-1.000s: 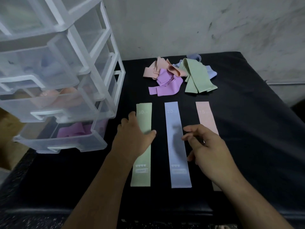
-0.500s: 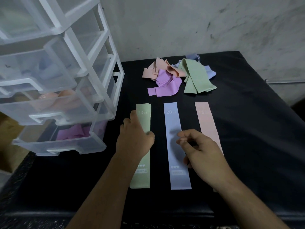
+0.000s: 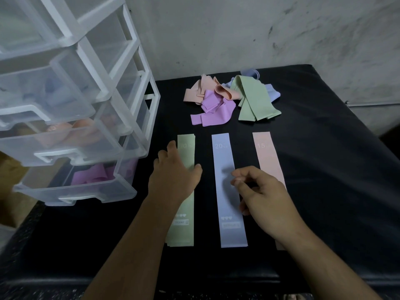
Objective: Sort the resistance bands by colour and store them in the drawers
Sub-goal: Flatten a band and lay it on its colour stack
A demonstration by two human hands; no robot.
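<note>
1. On the black table (image 3: 324, 169), three bands lie flat in a row: a green band (image 3: 186, 230), a blue band (image 3: 224, 156) and a pink band (image 3: 267, 156).
2. The left hand (image 3: 173, 176) lies palm down across the green band. Its fingers are spread and fairly straight, and the thumb sits at the band's right edge. It presses on the band, and I see no finger curled round it.
3. The right hand (image 3: 263, 191) hangs just over the right edge of the blue band. Its fingers are loosely bent, and nothing shows between the thumb and first finger.
4. I think the green band is the one being picked up now. It is thin and flat, so the fingers need to slip under an edge to lift it.
5. The drawers (image 3: 82, 156) stand on the left, pulled partly out. Purple bands sit in the lowest one and pink ones above. Higher up something looks bluish, but it is blurry. I see no green inside.
6. A mixed pile (image 3: 216, 105) of bands waits at the far side, so lots is left to sort.
7. The table is dark and smooth. A grey, scuffed wall (image 3: 259, 29) stands behind it.
</note>
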